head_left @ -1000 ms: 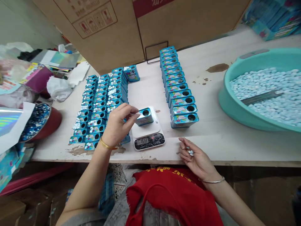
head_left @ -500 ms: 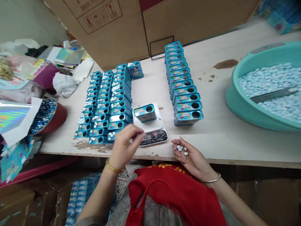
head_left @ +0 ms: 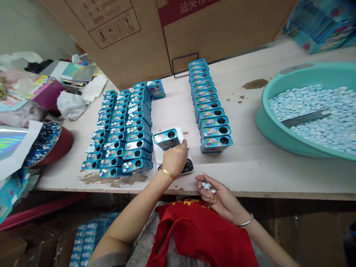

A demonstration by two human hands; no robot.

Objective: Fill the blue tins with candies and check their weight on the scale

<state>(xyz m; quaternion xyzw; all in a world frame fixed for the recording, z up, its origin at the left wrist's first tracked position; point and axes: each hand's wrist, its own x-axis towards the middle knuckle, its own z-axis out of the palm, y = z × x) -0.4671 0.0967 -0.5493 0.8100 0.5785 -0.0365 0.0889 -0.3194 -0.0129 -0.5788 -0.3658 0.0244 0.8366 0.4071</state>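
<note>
A blue tin [head_left: 166,138] with a round hole in its top stands on a small white scale [head_left: 189,166] near the table's front edge. My left hand [head_left: 174,158] hovers over the scale, knuckles up. Its fingers are bunched together at the tin's right side, and what they pinch is hidden. My right hand [head_left: 217,195] rests palm up at the table edge, cupped around several pale blue candies [head_left: 207,186].
A block of matching tins [head_left: 122,129], many topped with candies, lies left of the scale. A single row of tins [head_left: 211,107] lies to its right. A teal basin [head_left: 275,128] holds candies and a metal scoop [head_left: 303,118]. A red bowl [head_left: 62,142] sits left, cardboard boxes [head_left: 133,44] behind.
My left hand let go of the tin on the scale, drew back toward my right hand, then came forward to the tin's right side. My right hand stayed palm up with the candies.
</note>
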